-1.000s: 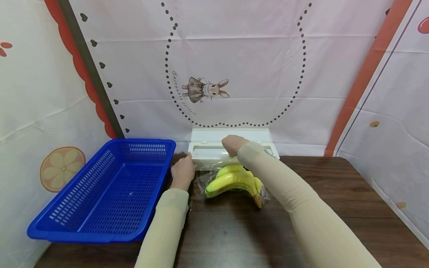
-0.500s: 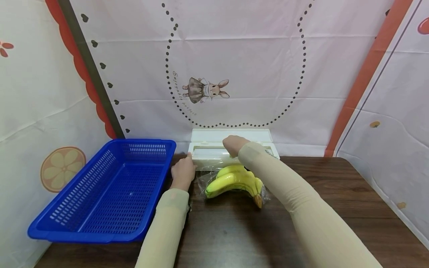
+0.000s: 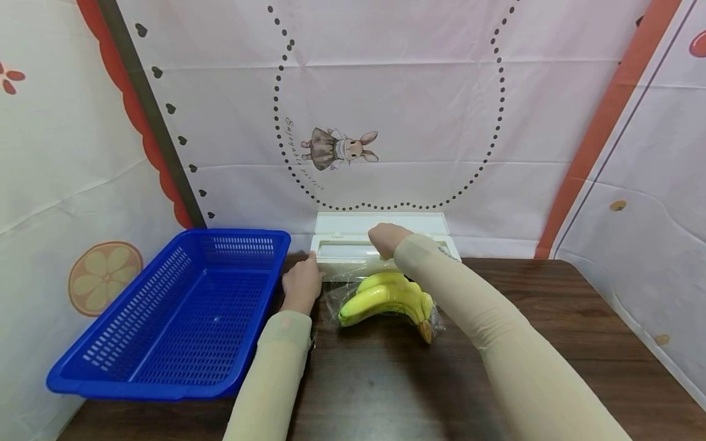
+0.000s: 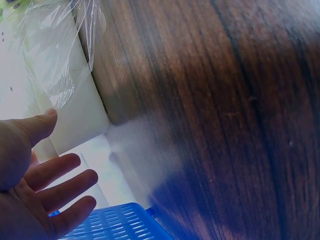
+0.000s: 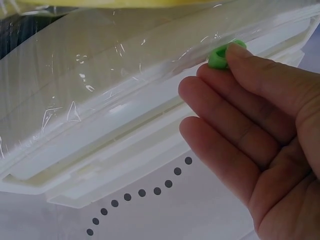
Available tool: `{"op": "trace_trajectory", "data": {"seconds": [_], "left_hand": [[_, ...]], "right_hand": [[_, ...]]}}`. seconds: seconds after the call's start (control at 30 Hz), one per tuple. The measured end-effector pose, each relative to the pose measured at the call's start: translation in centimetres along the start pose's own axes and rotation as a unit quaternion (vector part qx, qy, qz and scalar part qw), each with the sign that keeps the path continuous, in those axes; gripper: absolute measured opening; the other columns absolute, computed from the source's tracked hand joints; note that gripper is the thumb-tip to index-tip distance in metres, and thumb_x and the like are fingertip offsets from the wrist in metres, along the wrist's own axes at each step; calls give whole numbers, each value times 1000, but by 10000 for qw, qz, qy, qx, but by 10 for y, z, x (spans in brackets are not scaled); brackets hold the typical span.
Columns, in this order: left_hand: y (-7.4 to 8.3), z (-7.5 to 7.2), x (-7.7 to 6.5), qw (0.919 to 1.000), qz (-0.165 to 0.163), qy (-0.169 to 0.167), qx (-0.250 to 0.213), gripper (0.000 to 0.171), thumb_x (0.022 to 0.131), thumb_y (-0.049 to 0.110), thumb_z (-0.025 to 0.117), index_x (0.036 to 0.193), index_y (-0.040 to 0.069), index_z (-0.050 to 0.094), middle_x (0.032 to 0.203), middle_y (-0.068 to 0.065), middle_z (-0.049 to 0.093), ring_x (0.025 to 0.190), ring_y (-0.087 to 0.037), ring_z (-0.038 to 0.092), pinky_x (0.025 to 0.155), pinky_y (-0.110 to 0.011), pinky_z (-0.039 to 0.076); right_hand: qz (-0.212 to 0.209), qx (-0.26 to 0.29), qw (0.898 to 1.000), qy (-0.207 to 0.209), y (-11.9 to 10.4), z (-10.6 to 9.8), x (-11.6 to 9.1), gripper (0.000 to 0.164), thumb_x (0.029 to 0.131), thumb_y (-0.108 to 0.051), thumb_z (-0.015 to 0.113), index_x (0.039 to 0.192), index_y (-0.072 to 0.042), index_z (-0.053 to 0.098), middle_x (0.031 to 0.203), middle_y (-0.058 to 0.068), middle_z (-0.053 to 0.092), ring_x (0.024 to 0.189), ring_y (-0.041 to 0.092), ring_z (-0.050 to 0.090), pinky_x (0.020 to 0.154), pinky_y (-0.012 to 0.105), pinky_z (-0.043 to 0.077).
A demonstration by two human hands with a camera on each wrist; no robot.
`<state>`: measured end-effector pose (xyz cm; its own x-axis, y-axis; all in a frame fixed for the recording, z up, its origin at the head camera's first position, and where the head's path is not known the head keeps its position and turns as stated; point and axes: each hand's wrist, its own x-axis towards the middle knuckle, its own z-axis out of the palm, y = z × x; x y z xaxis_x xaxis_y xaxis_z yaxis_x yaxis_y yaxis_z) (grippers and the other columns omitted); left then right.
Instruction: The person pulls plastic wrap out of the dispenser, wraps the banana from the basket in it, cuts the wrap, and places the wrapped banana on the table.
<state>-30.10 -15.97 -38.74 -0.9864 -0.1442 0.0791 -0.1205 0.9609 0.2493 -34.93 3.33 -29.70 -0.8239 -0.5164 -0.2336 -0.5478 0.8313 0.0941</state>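
Observation:
A white cling film dispenser (image 3: 353, 269) stands at the back of the table with its lid (image 3: 380, 222) raised. Clear film (image 4: 60, 55) hangs over its front and surrounds a bunch of yellow bananas (image 3: 386, 300) lying before it. My left hand (image 3: 301, 285) holds the dispenser's left front corner; the thumb lies against its front face, the other fingers stretch past its end. Over the middle of the dispenser, my right hand (image 3: 388, 237) pinches a small green slider (image 5: 220, 56) between thumb and forefinger at the edge where the film runs.
A blue perforated basket (image 3: 165, 324) sits at the left, close beside my left forearm. Behind the dispenser rises a printed cloth backdrop (image 3: 413, 122), with more cloth at both sides. The dark wooden tabletop (image 3: 375, 392) extends in front and to the right.
My right hand has crept very slightly to the right along the dispenser. The left hand, bananas and basket stay as they were.

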Motion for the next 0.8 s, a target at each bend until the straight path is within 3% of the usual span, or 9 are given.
{"op": "trace_trajectory", "data": {"seconds": [0.17, 0.4, 0.63, 0.8], "left_hand": [[-1, 2, 2, 10000, -6, 9, -5, 59, 93, 34, 59, 145, 14, 37, 106, -15, 68, 79, -31, 65, 71, -49, 51], [-2, 4, 3, 10000, -9, 6, 3, 60, 93, 34, 59, 145, 15, 37, 106, -14, 69, 77, -30, 64, 70, -48, 51], [-2, 5, 4, 10000, 11, 18, -31, 60, 93, 34, 60, 145, 15, 37, 107, -15, 68, 77, -30, 64, 72, -49, 51], [-2, 4, 3, 10000, 24, 30, -33, 61, 93, 34, 59, 146, 14, 37, 107, -14, 68, 79, -31, 64, 74, -50, 51]], "right_hand": [[55, -38, 10000, -24, 2, 1, -1, 25, 82, 2, 65, 66, -14, 53, 68, 0, 53, 61, 13, 43, 63, 26, 44], [78, -118, 9999, -44, 4, 3, 2, 27, 81, 5, 61, 65, -15, 50, 66, -1, 49, 59, 13, 39, 61, 26, 41], [86, -96, 9999, 22, 4, 2, -2, 19, 79, 6, 62, 73, -11, 60, 71, 1, 59, 61, 13, 46, 59, 25, 42], [-6, -56, 10000, 6, 5, 4, 0, 20, 80, 4, 63, 69, -12, 57, 68, 0, 53, 59, 13, 43, 58, 24, 41]]}}
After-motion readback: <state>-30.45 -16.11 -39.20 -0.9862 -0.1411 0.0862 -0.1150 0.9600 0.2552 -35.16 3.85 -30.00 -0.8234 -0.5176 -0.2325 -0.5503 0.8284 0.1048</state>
